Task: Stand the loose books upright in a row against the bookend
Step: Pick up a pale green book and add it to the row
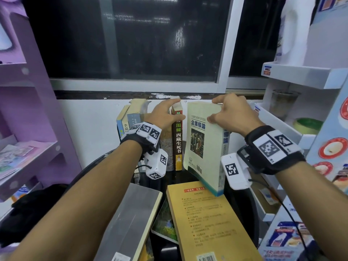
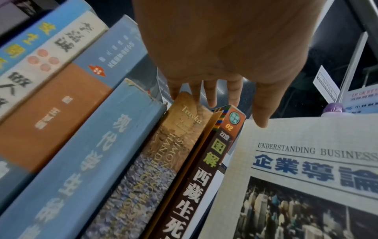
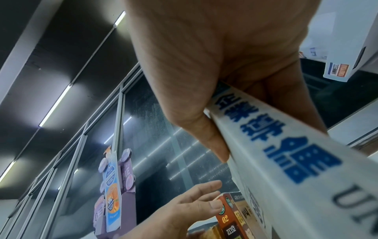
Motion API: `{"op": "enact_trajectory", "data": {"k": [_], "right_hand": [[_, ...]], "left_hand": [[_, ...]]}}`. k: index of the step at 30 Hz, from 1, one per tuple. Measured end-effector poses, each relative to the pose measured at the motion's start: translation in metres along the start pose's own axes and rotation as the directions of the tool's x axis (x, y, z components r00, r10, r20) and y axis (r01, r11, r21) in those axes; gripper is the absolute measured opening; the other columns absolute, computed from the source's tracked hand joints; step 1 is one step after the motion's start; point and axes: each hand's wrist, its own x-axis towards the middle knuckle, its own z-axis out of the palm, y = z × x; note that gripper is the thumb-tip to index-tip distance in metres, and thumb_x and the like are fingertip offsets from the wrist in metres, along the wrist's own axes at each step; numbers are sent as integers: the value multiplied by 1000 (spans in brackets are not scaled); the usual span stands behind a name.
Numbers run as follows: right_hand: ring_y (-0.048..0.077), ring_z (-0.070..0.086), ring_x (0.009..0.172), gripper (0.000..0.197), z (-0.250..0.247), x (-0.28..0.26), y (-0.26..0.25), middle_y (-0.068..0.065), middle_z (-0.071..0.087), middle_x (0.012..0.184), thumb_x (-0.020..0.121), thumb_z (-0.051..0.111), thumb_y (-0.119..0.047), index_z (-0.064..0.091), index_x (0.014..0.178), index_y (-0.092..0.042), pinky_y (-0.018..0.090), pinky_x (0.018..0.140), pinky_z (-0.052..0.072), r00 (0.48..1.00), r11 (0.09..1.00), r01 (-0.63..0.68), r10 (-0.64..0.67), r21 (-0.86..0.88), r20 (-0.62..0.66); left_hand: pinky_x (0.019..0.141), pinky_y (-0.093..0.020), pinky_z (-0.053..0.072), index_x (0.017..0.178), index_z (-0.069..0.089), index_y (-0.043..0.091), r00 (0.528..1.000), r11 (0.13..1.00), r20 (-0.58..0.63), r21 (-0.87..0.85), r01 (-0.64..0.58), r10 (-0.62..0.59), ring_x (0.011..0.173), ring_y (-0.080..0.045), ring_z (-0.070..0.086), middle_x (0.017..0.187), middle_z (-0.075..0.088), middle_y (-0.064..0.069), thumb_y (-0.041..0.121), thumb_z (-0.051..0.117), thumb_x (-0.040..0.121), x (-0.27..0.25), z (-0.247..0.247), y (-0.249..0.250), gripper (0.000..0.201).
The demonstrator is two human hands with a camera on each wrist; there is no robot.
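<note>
Several books stand upright in a row (image 1: 131, 119) by the wall, ending on the right with a brown-spined book (image 1: 178, 142) (image 2: 204, 186). My left hand (image 1: 172, 110) (image 2: 214, 90) lies with straight fingers on the tops of this row's last books. My right hand (image 1: 220, 110) (image 3: 204, 97) grips the top edge of a cream book titled "Understanding Business" (image 1: 203, 147) (image 2: 306, 161) (image 3: 286, 153). That book stands tilted just right of the brown one, cover facing me. Its lower corner is over a flat yellow book (image 1: 211, 223); whether they touch I cannot tell.
A thick grey book (image 1: 131, 219) and a green-covered book (image 1: 163, 225) lie flat at the front of the dark table (image 1: 188, 176). A purple shelf unit (image 1: 28, 129) stands close on the left. White shelves (image 1: 301, 76) stand on the right, a window behind.
</note>
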Motion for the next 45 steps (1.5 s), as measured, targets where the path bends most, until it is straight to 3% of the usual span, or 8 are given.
{"op": "enact_trajectory", "data": {"k": [8,18,26,28,33,36,41,45], "right_hand": [[31,63,101,34,30,33,1,13,65,114,87,66,-20,59,120,-12,44,81,57,995,999,-14,10,-37,-96],[37,59,104,41,83,62,3,17,63,117,85,64,-22,56,124,-13,42,84,54,982,999,-35,34,-3,-185],[34,60,107,55,112,75,4,12,66,118,83,63,-29,51,136,-28,40,90,51,982,996,-66,77,67,-175],[32,57,113,55,116,76,6,11,64,123,86,62,-25,50,139,-25,37,93,46,985,995,-60,72,77,-154],[27,52,120,54,113,79,6,9,59,132,90,59,-26,45,143,-24,28,91,40,997,996,-18,24,92,-69],[18,56,101,60,104,83,10,6,61,126,88,61,-27,40,145,-28,22,80,40,997,993,-1,-8,119,73],[16,66,94,96,95,76,27,-1,64,111,75,78,-8,22,150,-32,34,77,59,939,966,45,-128,254,319],[9,67,87,103,104,70,34,-3,65,106,70,84,-9,22,148,-36,23,71,55,949,960,113,-180,255,259]], "left_hand": [[116,-47,27,137,49,32,999,999,10,2,-36,36,140,-16,32,154,34,5,33,72,82,13,4,-28,59],[113,-44,34,124,53,29,997,986,35,-155,-63,69,132,-14,43,145,41,14,32,77,76,19,7,-43,53],[109,-26,36,129,52,20,993,969,48,-228,-97,111,130,-13,45,150,38,1,16,76,80,18,5,-43,55],[106,-23,36,130,52,19,993,970,44,-219,-102,114,130,-13,44,151,37,1,16,76,80,18,5,-43,56],[110,-38,38,130,52,20,990,974,31,-190,-127,135,126,-14,48,140,47,1,20,77,79,19,5,-46,57],[110,-38,39,130,52,19,989,973,28,-190,-134,142,126,-14,48,140,47,1,21,77,79,19,5,-46,57],[110,-41,38,128,52,26,990,974,46,-191,-122,133,128,-14,47,147,42,3,26,77,78,22,6,-48,57],[108,-44,41,122,52,38,990,976,55,-185,-118,130,127,-13,49,146,43,8,50,74,66,20,8,-48,62]]}}
